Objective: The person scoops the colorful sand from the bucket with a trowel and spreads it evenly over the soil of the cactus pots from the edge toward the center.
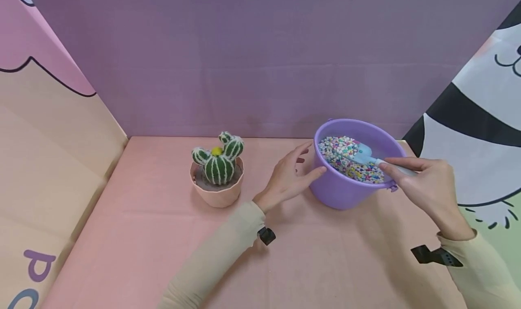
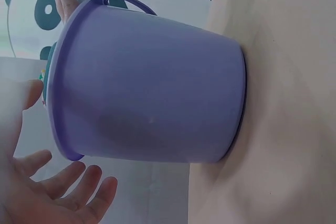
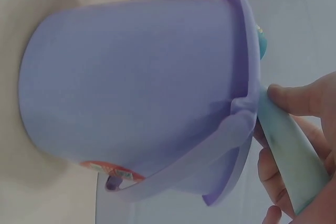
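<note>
A purple bucket [image 1: 342,195] stands upright and holds many small multicoloured pebbles [image 1: 335,147]. My right hand [image 1: 433,191] grips the handle of a light blue toy shovel [image 1: 368,159] over the bucket's right rim. Its blade is down among the pebbles, partly hidden by them. In the right wrist view the fingers and thumb wrap the pale handle [image 3: 287,153]. On the bucket's other side, my left hand [image 1: 286,175] spreads its fingers by the rim and holds nothing. The left wrist view shows that hand's fingertips [image 2: 107,184] apart from the bucket wall.
Left of the bucket, a green knitted cactus [image 1: 220,169] sits in a peach pot [image 1: 218,197]. A purple backdrop [image 1: 260,60] rises behind the pink table surface [image 1: 154,236]. Printed panels with cartoon figures flank both sides. The bucket's handle [image 3: 189,156] hangs down its side.
</note>
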`<state>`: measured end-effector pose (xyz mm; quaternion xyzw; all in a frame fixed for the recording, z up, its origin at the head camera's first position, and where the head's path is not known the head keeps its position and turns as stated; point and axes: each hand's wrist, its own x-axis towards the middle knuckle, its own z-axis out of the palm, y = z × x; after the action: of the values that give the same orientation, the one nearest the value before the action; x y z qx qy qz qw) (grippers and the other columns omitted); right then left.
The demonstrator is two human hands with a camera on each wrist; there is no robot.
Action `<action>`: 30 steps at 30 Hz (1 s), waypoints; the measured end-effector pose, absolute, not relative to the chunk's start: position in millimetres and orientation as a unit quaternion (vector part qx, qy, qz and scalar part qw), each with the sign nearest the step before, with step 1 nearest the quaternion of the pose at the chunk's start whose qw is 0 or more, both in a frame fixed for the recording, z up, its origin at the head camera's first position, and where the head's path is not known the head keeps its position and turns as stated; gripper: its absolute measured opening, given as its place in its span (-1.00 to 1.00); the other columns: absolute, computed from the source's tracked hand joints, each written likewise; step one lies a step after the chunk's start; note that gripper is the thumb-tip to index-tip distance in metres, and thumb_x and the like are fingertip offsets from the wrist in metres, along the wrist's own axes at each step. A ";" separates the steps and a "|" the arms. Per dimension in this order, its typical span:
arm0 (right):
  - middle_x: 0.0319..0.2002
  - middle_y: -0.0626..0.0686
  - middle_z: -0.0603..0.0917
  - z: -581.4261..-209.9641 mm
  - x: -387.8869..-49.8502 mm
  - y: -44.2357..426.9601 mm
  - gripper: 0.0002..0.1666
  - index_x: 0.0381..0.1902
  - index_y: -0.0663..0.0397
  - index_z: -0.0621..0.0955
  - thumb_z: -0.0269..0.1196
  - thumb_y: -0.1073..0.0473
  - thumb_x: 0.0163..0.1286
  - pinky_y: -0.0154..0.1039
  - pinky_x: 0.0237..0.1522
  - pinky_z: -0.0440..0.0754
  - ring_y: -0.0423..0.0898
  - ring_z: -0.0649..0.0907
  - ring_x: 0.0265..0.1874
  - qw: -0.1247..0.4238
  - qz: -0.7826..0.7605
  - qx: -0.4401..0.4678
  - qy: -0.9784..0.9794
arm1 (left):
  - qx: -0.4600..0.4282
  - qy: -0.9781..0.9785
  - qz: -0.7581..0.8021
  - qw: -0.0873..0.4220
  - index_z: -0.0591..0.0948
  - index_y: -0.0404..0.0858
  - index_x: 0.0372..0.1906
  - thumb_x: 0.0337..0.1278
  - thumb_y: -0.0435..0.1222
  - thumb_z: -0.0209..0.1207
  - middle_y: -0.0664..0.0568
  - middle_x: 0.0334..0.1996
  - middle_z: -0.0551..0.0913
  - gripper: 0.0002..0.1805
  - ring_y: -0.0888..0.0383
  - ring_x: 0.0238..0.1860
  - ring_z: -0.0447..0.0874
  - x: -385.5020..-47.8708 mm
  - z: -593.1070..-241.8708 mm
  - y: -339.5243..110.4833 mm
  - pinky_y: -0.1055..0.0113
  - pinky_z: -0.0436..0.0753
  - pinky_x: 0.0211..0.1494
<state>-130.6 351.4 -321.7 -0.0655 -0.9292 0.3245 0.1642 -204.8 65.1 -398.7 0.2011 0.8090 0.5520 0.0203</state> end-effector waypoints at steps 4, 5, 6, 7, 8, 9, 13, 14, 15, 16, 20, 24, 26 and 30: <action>-0.55 -0.65 0.66 -319.2 -127.4 345.6 -0.51 0.02 0.05 0.86 0.52 -0.17 0.32 -0.40 -0.49 0.48 -0.52 0.59 -0.43 0.160 0.332 -0.070 -0.927 | 0.197 0.804 0.561 0.023 0.29 0.16 0.65 0.33 0.17 0.33 0.06 0.52 0.52 -0.14 0.10 0.36 0.59 -203.3 -399.5 63.8 0.09 0.72 0.23; -0.55 -0.64 0.67 -318.6 -127.0 344.1 -0.51 0.01 0.05 0.86 0.53 -0.17 0.32 -0.41 -0.49 0.49 -0.53 0.60 -0.44 0.160 0.334 -0.070 -0.926 | 0.196 0.803 0.562 0.024 0.29 0.17 0.65 0.34 0.17 0.33 0.06 0.52 0.52 -0.14 0.11 0.37 0.59 -202.8 -399.5 63.4 0.09 0.72 0.24; -0.55 -0.63 0.67 -317.8 -126.6 342.7 -0.52 0.01 0.05 0.86 0.53 -0.16 0.32 -0.41 -0.49 0.50 -0.53 0.62 -0.46 0.161 0.335 -0.068 -0.926 | 0.195 0.803 0.563 0.024 0.29 0.18 0.65 0.34 0.18 0.33 0.07 0.51 0.52 -0.14 0.11 0.37 0.59 -202.4 -399.5 63.2 0.09 0.72 0.24; -0.55 -0.61 0.69 -317.3 -126.4 341.4 -0.53 0.01 0.04 0.86 0.53 -0.15 0.32 -0.41 -0.50 0.51 -0.51 0.63 -0.49 0.162 0.337 -0.066 -0.925 | 0.194 0.802 0.565 0.024 0.29 0.19 0.65 0.33 0.18 0.33 0.08 0.51 0.52 -0.15 0.11 0.37 0.59 -201.9 -399.2 62.8 0.10 0.72 0.24; -0.55 -0.58 0.70 -316.9 -126.5 340.2 -0.54 0.00 0.03 0.87 0.54 -0.15 0.31 -0.42 -0.50 0.52 -0.49 0.65 -0.51 0.163 0.339 -0.064 -0.924 | 0.193 0.801 0.566 0.025 0.29 0.20 0.64 0.33 0.18 0.33 0.10 0.50 0.53 -0.15 0.11 0.38 0.59 -201.3 -398.7 62.2 0.10 0.73 0.24; -0.55 -0.57 0.71 -316.9 -126.6 339.2 -0.55 -0.01 0.03 0.87 0.54 -0.14 0.31 -0.42 -0.50 0.52 -0.48 0.66 -0.54 0.164 0.341 -0.060 -0.924 | 0.192 0.802 0.566 0.024 0.29 0.21 0.64 0.33 0.17 0.33 0.11 0.50 0.53 -0.15 0.11 0.38 0.59 -200.8 -398.1 61.6 0.11 0.73 0.24; -0.56 -0.51 0.73 -317.2 -127.2 336.6 -0.58 -0.02 0.04 0.87 0.55 -0.10 0.31 -0.44 -0.51 0.54 -0.40 0.70 -0.61 0.165 0.346 -0.046 -0.922 | 0.194 0.801 0.566 0.020 0.32 0.15 0.63 0.34 0.14 0.33 0.15 0.48 0.54 -0.17 0.09 0.38 0.60 -198.8 -395.1 57.9 0.08 0.73 0.26; -0.56 -0.51 0.73 -317.1 -127.3 336.1 -0.58 -0.02 0.05 0.87 0.55 -0.10 0.31 -0.44 -0.51 0.54 -0.39 0.71 -0.62 0.165 0.347 -0.043 -0.922 | 0.195 0.801 0.566 0.019 0.33 0.13 0.62 0.35 0.14 0.33 0.15 0.48 0.55 -0.18 0.07 0.38 0.61 -198.5 -394.4 56.7 0.07 0.72 0.28; -0.57 -0.52 0.72 -317.0 -127.3 335.8 -0.58 -0.02 0.06 0.87 0.55 -0.09 0.31 -0.44 -0.52 0.54 -0.39 0.70 -0.63 0.166 0.347 -0.041 -0.922 | 0.196 0.800 0.566 0.018 0.34 0.11 0.62 0.35 0.13 0.33 0.14 0.47 0.55 -0.19 0.07 0.38 0.61 -198.2 -393.9 55.6 0.05 0.72 0.29; -0.56 -0.55 0.71 -316.8 -127.4 335.4 -0.59 -0.03 0.06 0.87 0.55 -0.09 0.31 -0.44 -0.52 0.54 -0.40 0.70 -0.62 0.168 0.346 -0.039 -0.922 | 0.197 0.798 0.569 0.019 0.34 0.10 0.62 0.35 0.13 0.33 0.14 0.47 0.55 -0.19 0.05 0.38 0.61 -197.9 -393.4 54.5 0.01 0.71 0.30; -0.55 -0.60 0.69 -315.6 -128.0 332.8 -0.58 -0.05 0.04 0.88 0.57 -0.11 0.28 -0.46 -0.51 0.54 -0.46 0.68 -0.57 0.173 0.345 -0.037 -0.921 | 0.197 0.795 0.574 0.019 0.36 0.07 0.61 0.36 0.11 0.32 0.11 0.47 0.55 -0.21 -0.01 0.38 0.61 -197.4 -393.5 50.9 -0.02 0.69 0.34; -0.53 -0.59 0.71 -315.6 -127.5 329.0 -0.57 -0.06 0.01 0.88 0.58 -0.14 0.27 -0.46 -0.48 0.56 -0.49 0.67 -0.49 0.167 0.350 -0.040 -0.921 | 0.195 0.798 0.570 0.019 0.37 0.05 0.60 0.36 0.08 0.32 0.12 0.47 0.56 -0.22 0.00 0.36 0.62 -195.4 -395.3 48.1 0.02 0.68 0.34; -0.51 -0.62 0.70 -316.3 -127.3 327.2 -0.57 -0.06 0.00 0.88 0.58 -0.14 0.27 -0.46 -0.47 0.54 -0.51 0.65 -0.45 0.166 0.348 -0.039 -0.922 | 0.195 0.798 0.570 0.019 0.38 0.05 0.60 0.36 0.08 0.32 0.12 0.46 0.56 -0.23 0.01 0.35 0.62 -194.2 -395.6 46.6 0.02 0.68 0.34; -0.47 -0.69 0.67 -317.9 -128.3 325.2 -0.59 -0.05 0.04 0.88 0.56 -0.10 0.29 -0.51 -0.42 0.51 -0.60 0.60 -0.30 0.168 0.346 -0.029 -0.923 | 0.197 0.798 0.569 0.014 0.40 0.04 0.59 0.36 0.07 0.33 0.12 0.46 0.56 -0.24 0.04 0.36 0.61 -192.2 -395.2 42.7 0.03 0.67 0.34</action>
<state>-128.3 325.2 -317.9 -0.0290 -0.9227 0.3456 0.1685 -192.2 42.7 -395.2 0.1969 0.7982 0.5691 0.0142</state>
